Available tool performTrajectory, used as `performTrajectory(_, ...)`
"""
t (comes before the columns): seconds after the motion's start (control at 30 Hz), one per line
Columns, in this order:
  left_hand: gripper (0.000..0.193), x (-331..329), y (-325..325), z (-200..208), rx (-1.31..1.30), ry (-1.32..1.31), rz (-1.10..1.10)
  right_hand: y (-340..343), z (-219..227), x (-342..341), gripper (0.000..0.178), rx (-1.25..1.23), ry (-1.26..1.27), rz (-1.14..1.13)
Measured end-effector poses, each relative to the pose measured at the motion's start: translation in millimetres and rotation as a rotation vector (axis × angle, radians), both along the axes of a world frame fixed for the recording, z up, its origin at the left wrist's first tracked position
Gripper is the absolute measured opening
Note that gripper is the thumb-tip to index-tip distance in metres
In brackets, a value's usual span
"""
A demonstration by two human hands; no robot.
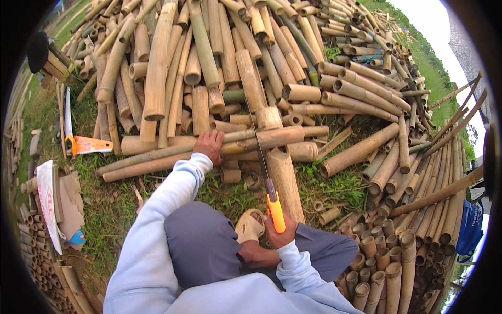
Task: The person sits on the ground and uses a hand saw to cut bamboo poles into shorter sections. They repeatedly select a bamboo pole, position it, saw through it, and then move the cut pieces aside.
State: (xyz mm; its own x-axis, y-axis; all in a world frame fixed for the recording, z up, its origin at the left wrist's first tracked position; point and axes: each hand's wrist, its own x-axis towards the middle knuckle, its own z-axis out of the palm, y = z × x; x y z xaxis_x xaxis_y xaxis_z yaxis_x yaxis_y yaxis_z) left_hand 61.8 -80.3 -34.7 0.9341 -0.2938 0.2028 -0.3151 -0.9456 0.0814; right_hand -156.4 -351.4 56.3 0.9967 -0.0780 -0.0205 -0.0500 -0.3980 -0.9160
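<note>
My right hand (280, 233) is wrapped round the orange handle of a hand saw (275, 212). The saw's thin dark blade points away from me and lies across a bamboo pole (266, 138), near its right end. My left hand (210, 147) presses down on that pole and a thinner one beside it, its fingers curled over them. The poles lie crosswise on other bamboo, over a thick bamboo log (285, 183) that slants toward my right knee. Whether the blade has cut into the pole is too small to tell.
A large heap of cut bamboo pieces (201, 44) rises in front. Another saw with an orange handle (91, 146) stands at the left. Stacked bamboo tubes (384, 256) fill the lower right, near a blue bag (470, 230). A white sack (47, 201) and cardboard (70, 204) lie left.
</note>
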Motion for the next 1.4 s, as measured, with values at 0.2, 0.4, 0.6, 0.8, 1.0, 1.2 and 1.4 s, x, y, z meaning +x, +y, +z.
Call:
performTrajectory(0.2,0.086,6.9,0.9,17.3,0.038,0.209,-0.026,-18.8,-18.6,3.4,0.032,0.001,-0.05,0.095)
performTrajectory(0.4,0.095,13.4,2.3,36.4,0.097,0.455,-0.025,-17.5,-31.3,-1.3,0.037,-0.07,-0.21,0.049)
performTrajectory(0.6,0.103,16.5,-3.3,53.4,0.162,0.604,-0.019,-12.7,-24.3,-3.4,0.031,-0.007,-0.187,0.043)
performTrajectory(0.8,0.108,13.6,-4.8,54.7,0.194,0.609,0.006,-8.5,-18.9,-3.0,0.029,0.056,-0.155,0.032)
performTrajectory(1.0,0.114,20.3,-2.4,52.6,0.224,0.665,0.018,-11.4,-19.6,-0.9,0.028,0.025,-0.154,0.043)
performTrajectory(1.2,0.112,18.7,-7.5,61.7,0.235,0.661,0.025,-12.3,-12.6,-0.3,0.027,0.008,-0.163,0.052)
performTrajectory(1.4,0.106,17.9,-5.1,61.3,0.212,0.635,-0.009,-10.4,-24.6,1.3,0.027,0.045,-0.175,0.057)
